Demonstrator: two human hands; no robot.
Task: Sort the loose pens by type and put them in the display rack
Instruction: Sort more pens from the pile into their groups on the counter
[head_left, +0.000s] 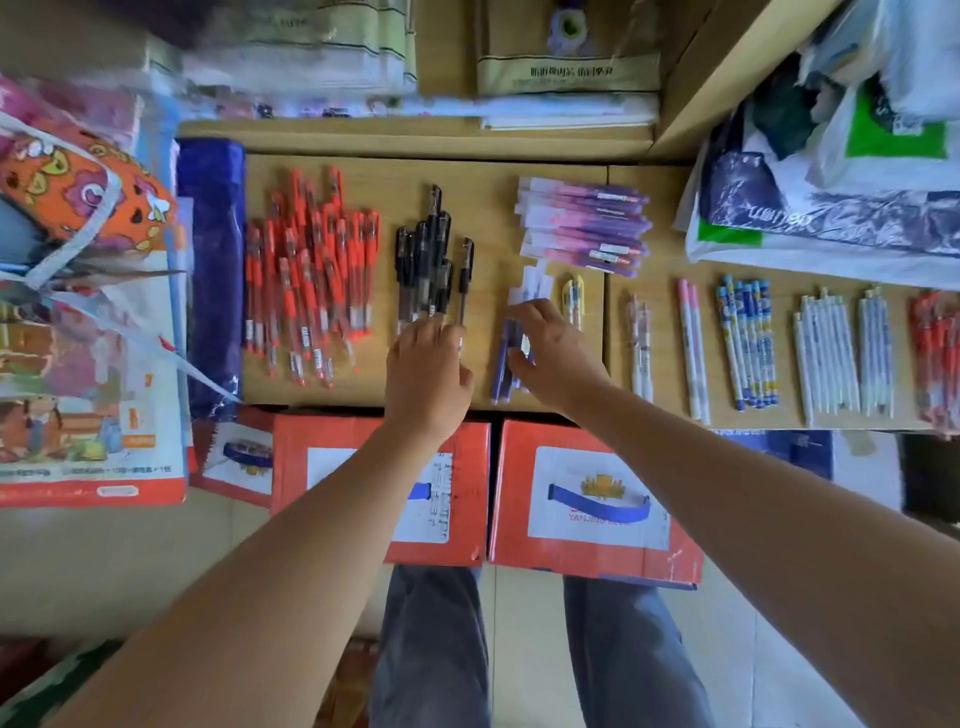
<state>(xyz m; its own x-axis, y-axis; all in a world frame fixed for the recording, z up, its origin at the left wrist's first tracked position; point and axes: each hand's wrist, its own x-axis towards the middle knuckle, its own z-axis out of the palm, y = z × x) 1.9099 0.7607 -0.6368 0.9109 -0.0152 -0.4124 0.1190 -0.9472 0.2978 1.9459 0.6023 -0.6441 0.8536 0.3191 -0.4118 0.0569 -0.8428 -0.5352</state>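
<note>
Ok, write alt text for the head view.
A person's right hand grips purple pens while the left hand touches the black pens, on a wooden table holding sorted piles, red pens leftmost.

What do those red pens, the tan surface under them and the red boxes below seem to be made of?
The red pens look like clear glossy plastic with red caps and grips; refills show through. The tan surface is matt, with a seam: cardboard or laminated board, I cannot tell which. The red boxes look like printed cardboard, scuffed at the edges.
</note>
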